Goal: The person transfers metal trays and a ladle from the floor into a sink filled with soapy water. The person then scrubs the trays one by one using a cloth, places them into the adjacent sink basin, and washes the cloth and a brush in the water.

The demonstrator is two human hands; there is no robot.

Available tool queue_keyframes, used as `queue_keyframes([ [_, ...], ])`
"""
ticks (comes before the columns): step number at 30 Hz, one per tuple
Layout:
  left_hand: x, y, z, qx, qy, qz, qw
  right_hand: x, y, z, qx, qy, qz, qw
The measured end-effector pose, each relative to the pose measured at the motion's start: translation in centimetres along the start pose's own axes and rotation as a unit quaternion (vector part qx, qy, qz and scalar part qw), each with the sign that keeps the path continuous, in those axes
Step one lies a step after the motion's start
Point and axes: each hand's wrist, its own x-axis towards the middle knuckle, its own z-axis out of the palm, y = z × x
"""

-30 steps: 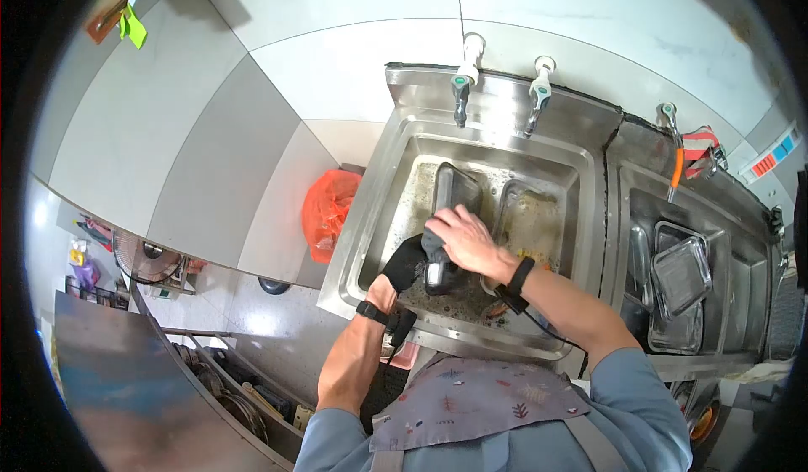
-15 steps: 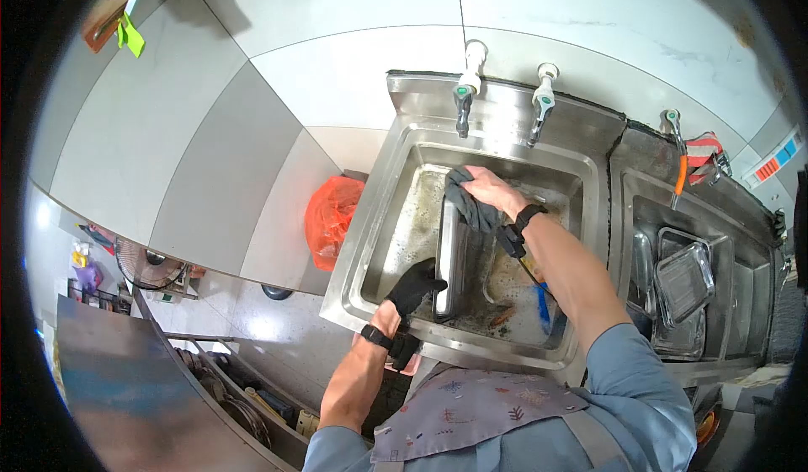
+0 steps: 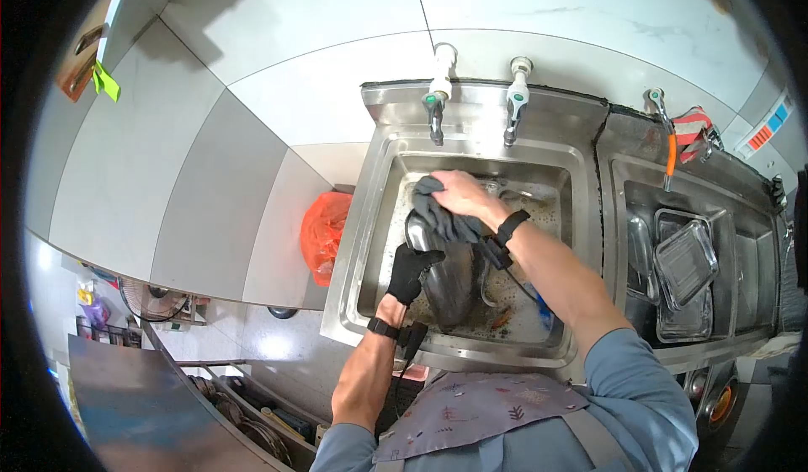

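Observation:
Inside the left sink basin [image 3: 336, 308], a dark metal tray [image 3: 453, 282] is tilted up over shallow, dirty water. My left hand [image 3: 410, 272], in a black glove, grips the tray's left edge, thumb laid across it. My bare right hand [image 3: 465, 194] is closed on a dark grey cloth [image 3: 438, 217], which lies against the tray's upper end. Part of another tray shows behind the cloth and my right wrist. A blue item [image 3: 543, 310] lies at the basin's right side, partly behind my right forearm.
Two taps [image 3: 435, 112] [image 3: 515, 110] stand over the basin's back edge. Clear rectangular trays [image 3: 685, 263] are piled in the right sink, below a tap with an orange hose [image 3: 671, 160]. A red plastic bag [image 3: 324, 234] hangs left of the sink.
The tray has gone from nearly upright on its side to leaning, its underside more visible. My right hand and the cloth have moved slightly left; my left hand has moved up along the edge.

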Motion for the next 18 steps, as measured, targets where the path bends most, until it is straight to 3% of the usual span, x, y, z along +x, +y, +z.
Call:
queue_keyframes([
  [4, -0.4, -1.0, -0.4, -0.041, 0.051, -0.011, 0.998, -0.4, 3.5, -0.1, 0.025, 0.072, 0.046, 0.996],
  [6, -0.2, -0.8, -0.3, -0.085, 0.063, 0.023, 0.994, -1.3, 5.6, 0.7, 0.315, 0.089, 0.131, 0.936],
  [7, -0.6, -0.5, -0.4, -0.104, 0.087, 0.02, 0.991, -1.5, 6.7, 1.6, 0.336, 0.077, 0.156, 0.925],
  [8, -0.8, -0.1, -0.5, -0.123, 0.112, 0.018, 0.986, -2.2, 8.0, 2.6, 0.336, 0.075, 0.158, 0.925],
  [10, -0.7, -0.3, -2.5, -0.095, 0.124, -0.094, 0.983, -5.8, 4.3, 2.6, 0.272, 0.088, 0.258, 0.923],
  [11, -0.5, 0.2, -2.6, -0.159, 0.138, -0.058, 0.976, -5.7, 6.1, 5.0, 0.21, 0.101, 0.253, 0.939],
  [13, -0.2, 0.0, -3.0, -0.223, 0.161, 0.021, 0.961, -5.1, 10.0, 8.6, 0.225, 0.068, 0.226, 0.945],
  [18, 0.0, 0.3, -4.5, -0.226, 0.199, 0.012, 0.954, -7.5, 9.4, 10.6, 0.232, 0.049, 0.208, 0.949],
])
